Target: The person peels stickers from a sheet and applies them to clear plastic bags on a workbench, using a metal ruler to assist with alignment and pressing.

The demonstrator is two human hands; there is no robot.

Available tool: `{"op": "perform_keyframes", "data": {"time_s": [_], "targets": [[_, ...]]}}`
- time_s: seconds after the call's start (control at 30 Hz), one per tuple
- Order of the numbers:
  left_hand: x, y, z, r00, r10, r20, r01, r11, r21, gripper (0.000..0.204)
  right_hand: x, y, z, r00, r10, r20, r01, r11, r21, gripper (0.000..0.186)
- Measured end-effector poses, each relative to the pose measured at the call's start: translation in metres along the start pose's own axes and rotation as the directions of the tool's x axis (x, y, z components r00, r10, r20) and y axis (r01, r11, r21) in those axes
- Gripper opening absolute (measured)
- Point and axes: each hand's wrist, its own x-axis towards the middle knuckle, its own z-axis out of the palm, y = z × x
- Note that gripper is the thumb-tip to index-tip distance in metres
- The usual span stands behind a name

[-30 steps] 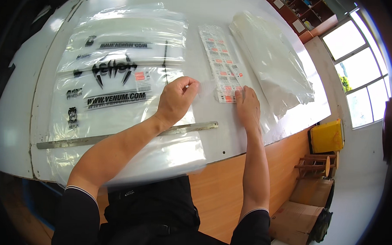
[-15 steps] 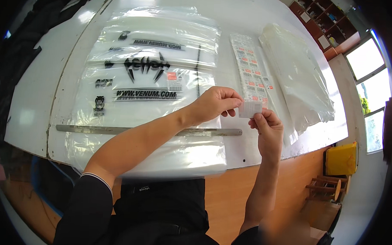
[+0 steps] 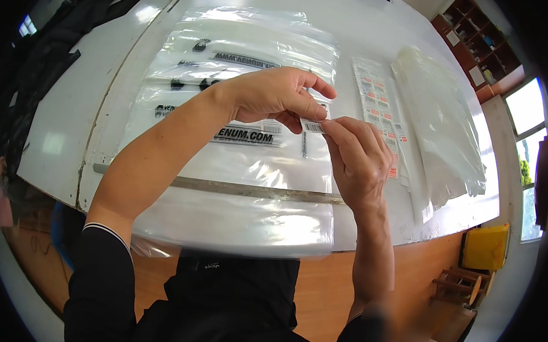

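A small white barcode sticker (image 3: 312,127) is stretched between my hands above the stacked clear plastic bags (image 3: 268,168). My left hand (image 3: 276,99) pinches its left part under the thumb, with the index finger raised away from it. At its right edge, the thumb and fingers of my right hand (image 3: 360,156) are closed on it. Black print shows on the bags, partly hidden by my left forearm. Another barcode sticker (image 3: 272,127) lies on the top bag, half covered by my left hand. Across the bags runs a long metal ruler (image 3: 255,190), its left end behind my forearm.
Sheets of white and orange barcode stickers (image 3: 373,93) lie right of the bags. Beyond them is a pile of plain translucent plastic (image 3: 438,128). Dark fabric (image 3: 39,72) is heaped at the far left. A yellow bin (image 3: 485,246) and a wooden stool (image 3: 460,285) stand off the table's right side.
Both hands have moved left from the sticker sheets to above the bags, carrying the sticker. The whole view has shifted slightly, and my right hand has turned palm-down.
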Motion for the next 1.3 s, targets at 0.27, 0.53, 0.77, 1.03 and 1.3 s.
{"op": "perform_keyframes", "data": {"time_s": [0.27, 0.53, 0.77, 1.03, 1.3], "targets": [[0.0, -0.027, -0.024, 0.994, 0.07, -0.086, -0.041, 0.953, 0.302, 0.048, -0.016, 0.01, 0.039, 0.97, 0.104, 0.22, -0.129, 0.986, 0.104, 0.032], [0.005, -0.05, -0.051, 0.987, 0.082, -0.141, 0.022, 0.788, 0.616, 0.056, -0.034, 0.001, 0.051, 0.849, 0.088, 0.521, -0.248, 0.937, 0.247, 0.033], [0.006, -0.067, -0.056, 0.988, 0.106, -0.109, -0.026, 0.823, 0.567, 0.06, -0.034, -0.004, 0.057, 0.78, 0.108, 0.616, -0.294, 0.933, 0.208, 0.034], [0.006, -0.077, -0.058, 0.984, 0.158, -0.078, -0.073, 0.768, 0.637, 0.059, -0.032, -0.007, 0.054, 0.726, 0.12, 0.677, -0.324, 0.928, 0.182, 0.039], [0.006, -0.078, -0.052, 0.982, 0.159, -0.097, -0.054, 0.74, 0.67, 0.061, -0.032, -0.005, 0.053, 0.73, 0.14, 0.669, -0.362, 0.909, 0.206, 0.037]]}}
